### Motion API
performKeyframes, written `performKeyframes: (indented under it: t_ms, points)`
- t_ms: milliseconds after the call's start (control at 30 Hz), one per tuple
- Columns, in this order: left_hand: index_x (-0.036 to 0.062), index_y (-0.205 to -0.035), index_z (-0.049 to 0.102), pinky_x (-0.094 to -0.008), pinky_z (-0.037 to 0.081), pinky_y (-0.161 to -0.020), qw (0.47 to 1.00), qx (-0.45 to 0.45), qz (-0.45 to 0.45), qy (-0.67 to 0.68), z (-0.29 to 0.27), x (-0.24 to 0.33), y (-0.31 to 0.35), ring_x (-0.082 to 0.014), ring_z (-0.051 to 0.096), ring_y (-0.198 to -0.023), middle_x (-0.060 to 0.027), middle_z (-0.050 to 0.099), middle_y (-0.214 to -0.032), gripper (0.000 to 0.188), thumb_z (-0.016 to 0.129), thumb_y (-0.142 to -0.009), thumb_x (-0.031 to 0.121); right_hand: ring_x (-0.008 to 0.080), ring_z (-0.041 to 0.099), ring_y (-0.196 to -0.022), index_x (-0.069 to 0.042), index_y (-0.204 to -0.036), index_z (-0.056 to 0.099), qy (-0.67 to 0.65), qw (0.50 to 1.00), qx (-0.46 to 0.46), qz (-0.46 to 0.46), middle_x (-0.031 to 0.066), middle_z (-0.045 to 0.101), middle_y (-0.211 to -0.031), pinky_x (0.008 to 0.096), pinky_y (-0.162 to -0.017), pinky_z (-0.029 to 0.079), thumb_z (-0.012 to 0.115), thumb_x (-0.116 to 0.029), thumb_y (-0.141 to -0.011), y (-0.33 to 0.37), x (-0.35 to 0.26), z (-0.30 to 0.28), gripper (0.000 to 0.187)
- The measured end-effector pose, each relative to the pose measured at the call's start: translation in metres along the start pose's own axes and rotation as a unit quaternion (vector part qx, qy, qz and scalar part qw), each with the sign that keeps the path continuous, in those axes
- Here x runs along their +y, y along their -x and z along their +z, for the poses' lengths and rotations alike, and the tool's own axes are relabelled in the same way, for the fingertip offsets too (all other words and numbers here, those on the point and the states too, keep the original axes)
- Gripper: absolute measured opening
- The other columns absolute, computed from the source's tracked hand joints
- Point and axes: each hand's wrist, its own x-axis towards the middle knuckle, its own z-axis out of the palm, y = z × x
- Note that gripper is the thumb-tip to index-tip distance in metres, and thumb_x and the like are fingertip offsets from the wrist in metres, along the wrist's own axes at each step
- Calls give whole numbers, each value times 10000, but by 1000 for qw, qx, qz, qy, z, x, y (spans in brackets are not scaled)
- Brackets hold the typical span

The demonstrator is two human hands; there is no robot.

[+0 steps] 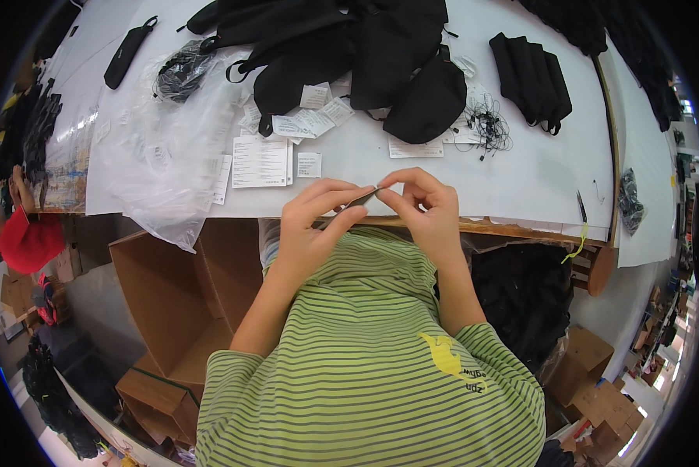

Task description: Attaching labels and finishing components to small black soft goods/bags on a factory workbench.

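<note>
Between my two hands, just above the table's front edge, is a small thin dark tag-like piece (362, 199). My left hand (312, 218) pinches its left part with thumb and fingers. At its right end, the thumb and forefinger of my right hand (427, 210) close on the tip. What exactly the piece is I cannot make out. Beyond my hands lie a stack of white printed sheets (259, 162), several small white labels (312, 122) and a heap of black fabric pouches (427, 101).
A tangle of thin black strings (485, 128) lies right of the heap, near stacked black pouches (530, 82). Clear plastic bags (158, 156) cover the left side. Snips (581, 206) with yellow cord rest near the front edge. An open cardboard box (158, 296) stands below, left.
</note>
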Motion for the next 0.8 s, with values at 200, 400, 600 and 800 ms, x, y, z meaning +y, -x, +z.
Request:
performKeyframes:
  t_ms: [200, 400, 600, 800]
  points:
    - [5, -937, 619, -234, 433, -671, 930, -103, -240, 258, -9, -7, 5, -87, 555, -784, -41, 638, -886, 132, 570, -921, 127, 33, 294, -453, -78, -819, 683, 37, 993, -111, -15, -54, 392, -478, 223, -449, 215, 749, -120, -760, 2, -2, -10, 97]
    - [25, -915, 610, -222, 402, -602, 957, -191, -174, 134, -17, -13, 1, -83, 494, -674, -5, 614, -856, 70, 593, -894, 90, 33, 318, -466, -73, -869, 666, 31, 987, -158, -7, -49, 445, -499, 224, -453, 232, 722, -143, -801, 0, 1, -4, 112]
    - [17, -881, 576, -228, 404, -601, 981, -115, -99, 123, -9, -10, -6, -107, 495, -647, -23, 555, -796, 50, 608, -867, 53, 18, 384, -505, -40, -938, 609, -103, 975, -167, 109, -14, 581, -597, 205, -472, 271, 622, -184, -906, -1, -1, -1, 148]
    - [17, -891, 558, -254, 433, -579, 989, -141, -14, 33, -7, 1, -16, -140, 530, -627, -52, 556, -835, 67, 611, -851, 20, 20, 375, -495, -33, -898, 584, -215, 946, -193, 145, -58, 496, -562, 203, -468, 268, 604, -184, -922, -4, -5, -8, 154]
